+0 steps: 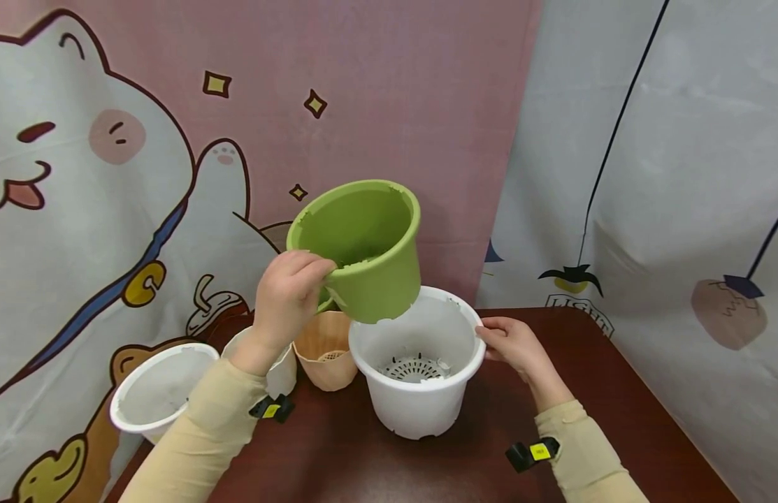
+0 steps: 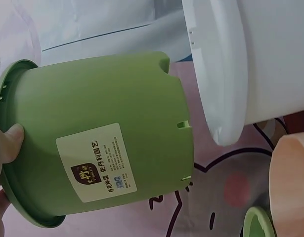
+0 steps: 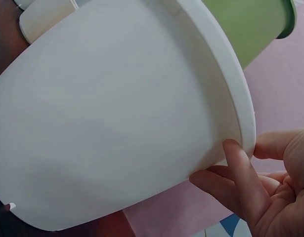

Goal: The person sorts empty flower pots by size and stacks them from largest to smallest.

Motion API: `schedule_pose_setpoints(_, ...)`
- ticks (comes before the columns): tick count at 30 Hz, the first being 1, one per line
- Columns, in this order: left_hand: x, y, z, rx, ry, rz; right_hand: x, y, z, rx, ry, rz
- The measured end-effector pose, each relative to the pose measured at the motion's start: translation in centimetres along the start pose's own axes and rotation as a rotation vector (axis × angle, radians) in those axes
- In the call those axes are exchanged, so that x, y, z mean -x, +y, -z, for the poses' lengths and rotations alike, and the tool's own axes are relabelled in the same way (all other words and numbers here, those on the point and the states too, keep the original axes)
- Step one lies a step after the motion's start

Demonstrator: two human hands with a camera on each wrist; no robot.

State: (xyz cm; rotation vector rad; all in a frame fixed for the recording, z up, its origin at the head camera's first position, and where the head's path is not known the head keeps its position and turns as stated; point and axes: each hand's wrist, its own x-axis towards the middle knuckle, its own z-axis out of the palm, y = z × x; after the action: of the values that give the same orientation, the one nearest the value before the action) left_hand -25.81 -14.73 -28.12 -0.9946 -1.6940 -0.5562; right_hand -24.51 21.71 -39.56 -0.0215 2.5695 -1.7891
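Clearly, you have two plastic pots in hand at mid-frame. Your left hand (image 1: 288,290) holds the green pot (image 1: 382,290) aloft and tilted, fingers curled tight over its lower-left rim; your right hand (image 1: 511,342) pinches the right rim of the white pot (image 1: 416,409), fingers drawn in on the lip, while that pot stands upright on the counter (image 1: 338,464).

Both look thin-walled and light for their bulk, stiff rather than soft, and smooth enough to slide under a loose pinch. The rolled rim is the best hold — it gives your fingers an edge to hook under. Held at one side, the green pot will probably want to swing about your grip, so brace its outer wall just below the rim. Avoid squeezing the plain wall by the label (image 2: 95,163) — it seems slicker there. Cracking seems unlikely, though a hard knock could chip a rim.
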Motion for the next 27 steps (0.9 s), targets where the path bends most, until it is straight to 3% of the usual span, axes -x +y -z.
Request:
schedule_pose_setpoints(10,-0.4,1.4,-1.3,0.067,-0.034,-0.088,-0.2,0.2,0.0,-0.004,-0.008,0.001)
schedule_pose_setpoints(27,1.4,2.9,-3.3,0.108,-0.115,-0.074,-0.3,0.3,-0.1,-0.045,-0.027,-0.002)
